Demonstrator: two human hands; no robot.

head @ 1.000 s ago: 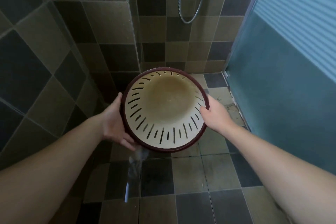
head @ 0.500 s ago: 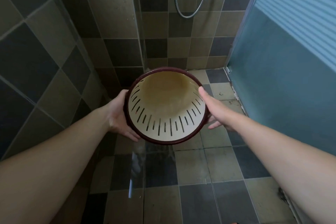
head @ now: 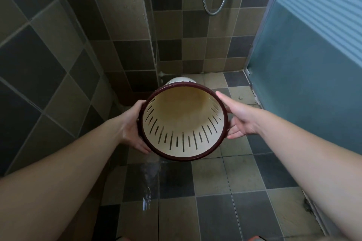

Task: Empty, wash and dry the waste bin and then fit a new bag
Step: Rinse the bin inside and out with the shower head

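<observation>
Two bare forearms reach out from the bottom corners, with no sleeves, watches, bands or rings to be seen on them. The person's left hand (head: 133, 129) and right hand (head: 240, 121) are bare too, ungloved, the fingernails short and plain. Down at the lower edge two small slivers of orange-red (head: 315, 238) poke into sight, too little showing to say whether they are clothing or footwear.
</observation>
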